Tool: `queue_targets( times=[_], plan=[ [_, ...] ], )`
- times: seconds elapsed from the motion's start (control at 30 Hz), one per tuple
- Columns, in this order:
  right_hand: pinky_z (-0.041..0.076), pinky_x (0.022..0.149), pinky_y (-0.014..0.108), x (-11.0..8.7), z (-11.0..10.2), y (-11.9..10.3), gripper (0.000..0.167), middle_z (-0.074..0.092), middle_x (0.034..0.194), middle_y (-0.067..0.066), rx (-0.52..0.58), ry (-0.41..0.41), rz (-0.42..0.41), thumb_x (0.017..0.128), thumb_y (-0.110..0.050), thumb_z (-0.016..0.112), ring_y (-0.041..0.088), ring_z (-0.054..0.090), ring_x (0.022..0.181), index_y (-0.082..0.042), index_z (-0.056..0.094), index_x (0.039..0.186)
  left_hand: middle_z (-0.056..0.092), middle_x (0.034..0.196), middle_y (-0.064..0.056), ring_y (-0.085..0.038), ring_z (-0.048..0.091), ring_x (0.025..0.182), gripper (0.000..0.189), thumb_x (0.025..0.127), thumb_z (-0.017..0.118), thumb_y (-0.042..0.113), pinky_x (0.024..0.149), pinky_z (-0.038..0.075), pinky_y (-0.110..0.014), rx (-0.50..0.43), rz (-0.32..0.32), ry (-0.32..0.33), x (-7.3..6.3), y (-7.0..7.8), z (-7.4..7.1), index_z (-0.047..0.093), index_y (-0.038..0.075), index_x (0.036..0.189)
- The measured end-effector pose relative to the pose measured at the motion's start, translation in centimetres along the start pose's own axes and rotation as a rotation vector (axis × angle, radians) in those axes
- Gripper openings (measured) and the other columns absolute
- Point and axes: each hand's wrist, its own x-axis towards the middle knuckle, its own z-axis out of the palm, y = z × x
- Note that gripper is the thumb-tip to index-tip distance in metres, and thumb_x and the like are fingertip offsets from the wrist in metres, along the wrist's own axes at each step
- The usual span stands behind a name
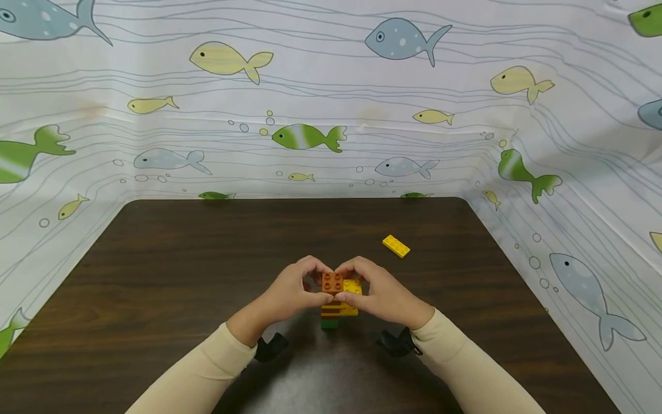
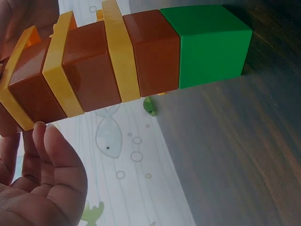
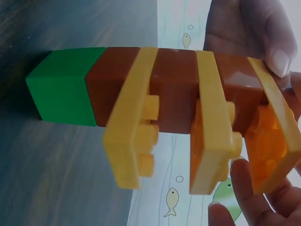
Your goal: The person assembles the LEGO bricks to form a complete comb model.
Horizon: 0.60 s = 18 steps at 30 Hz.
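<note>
A narrow tower of toy bricks stands upright on the dark table. At its base is a green brick (image 2: 211, 56); above it brown bricks (image 3: 174, 75) alternate with yellow plates (image 3: 214, 136) that jut out to the right. The top brown brick (image 1: 332, 283) shows its studs in the head view. Both hands pinch around this top brick: the left hand (image 1: 286, 292) from the left, the right hand (image 1: 386, 292) from the right, thumbs in front and index fingers behind. The two thumb tips almost meet before it.
A loose yellow plate (image 1: 396, 246) lies on the brown wooden table (image 1: 207, 247), beyond the right hand. A white curtain (image 1: 320, 86) printed with fish rises behind the table and along both sides. Dark wrist cameras (image 1: 397, 342) hang beneath the sleeves.
</note>
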Motion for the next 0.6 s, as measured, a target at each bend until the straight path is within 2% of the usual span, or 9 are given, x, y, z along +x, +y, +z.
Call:
queue_targets(
  times=[0.17,0.33,0.43,0.6],
  plan=[
    [0.047,0.091,0.039,0.3,-0.5,0.4,0.04,0.057,0.117,0.003,0.012,0.038,-0.013,0.09,-0.022,0.069,0.021,0.054,0.105,-0.01,0.055,0.126,0.053,0.1,-0.004,-0.022,0.05,0.09,0.029,0.085,0.072,0.01,0.071,0.048,-0.027,-0.004,0.007,0.001,0.0,-0.1,0.1,0.059,0.004,0.11],
    [0.042,0.094,0.052,0.9,-1.5,1.8,0.041,0.056,0.123,0.009,0.058,0.136,0.034,0.093,-0.024,0.065,0.031,0.052,0.112,-0.009,0.053,0.129,0.054,0.099,-0.004,-0.022,0.05,0.09,0.03,0.084,0.073,0.011,0.072,0.048,-0.028,-0.016,-0.002,0.003,0.0,-0.1,0.1,0.06,0.004,0.11],
    [0.04,0.096,0.055,1.3,-2.1,3.1,0.042,0.055,0.124,0.011,0.078,0.189,0.068,0.094,-0.025,0.064,0.035,0.05,0.114,-0.008,0.052,0.13,0.054,0.099,-0.004,-0.022,0.051,0.089,0.03,0.084,0.073,0.011,0.073,0.048,-0.028,-0.014,-0.009,0.003,0.0,-0.1,0.1,0.06,0.004,0.11],
    [0.041,0.096,0.052,2.1,-2.6,5.3,0.044,0.055,0.124,0.012,0.037,0.257,0.119,0.094,-0.026,0.064,0.032,0.051,0.114,-0.008,0.051,0.132,0.055,0.099,-0.004,-0.022,0.051,0.089,0.03,0.084,0.073,0.01,0.074,0.048,-0.028,-0.008,-0.016,0.008,0.0,-0.1,0.2,0.06,0.004,0.11]
  ],
)
